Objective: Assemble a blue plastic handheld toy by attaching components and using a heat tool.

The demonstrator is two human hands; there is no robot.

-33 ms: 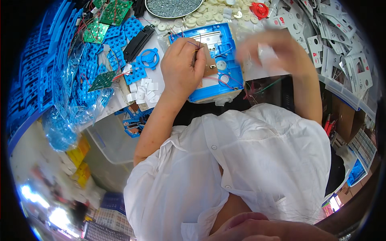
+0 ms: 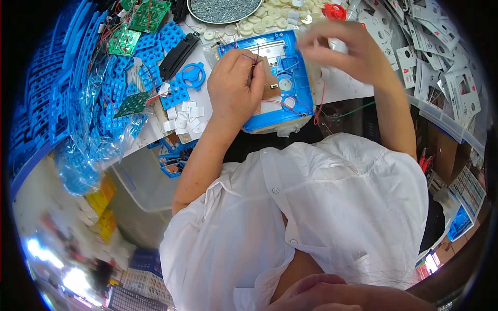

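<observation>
Upper left: blue plastic parts [image 2: 111, 111] and green circuit boards [image 2: 139, 20] crowd the bench. Left hand [image 2: 233, 85], fingers pinched shut on thin wires [image 2: 252, 57], rests on blue tray housing [image 2: 301, 98] at upper centre. Right hand [image 2: 348, 54] blurred, curled around something white; grip unclear. White cards [image 2: 441, 67] fill upper right.

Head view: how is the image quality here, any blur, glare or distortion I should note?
Head view: strong fisheye bending with a black rim; the right hand is smeared by motion blur, while the left hand on the blue plastic housing is sharp; the lower left corner is blown out by bright glare and soft; lighting over the table is even, without hard shadows.
</observation>
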